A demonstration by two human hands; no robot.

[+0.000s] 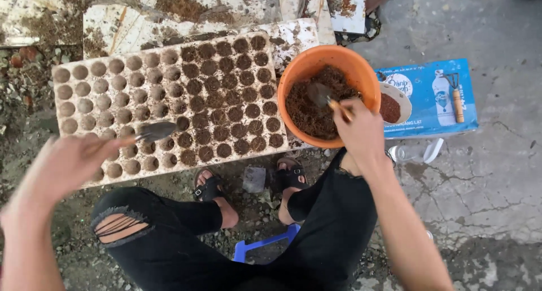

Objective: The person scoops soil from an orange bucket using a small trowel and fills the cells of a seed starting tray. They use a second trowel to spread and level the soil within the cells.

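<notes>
A white seedling tray (169, 101) with many round cells lies on the ground in front of me, its right part filled with dark soil, its left part paler. My left hand (70, 164) holds a small trowel (153, 131) over the tray's lower middle rows. My right hand (361, 130) grips a second small trowel (322, 93) with its blade dug into brown soil inside an orange bowl (361, 70) to the tray's right.
A blue cardboard box (432, 96) with a small dish of soil (390, 105) on it sits right of the bowl. Dirty white boards (169, 14) lie behind the tray. My sandalled feet (212, 186) and a blue stool (262, 243) are below, on cracked concrete.
</notes>
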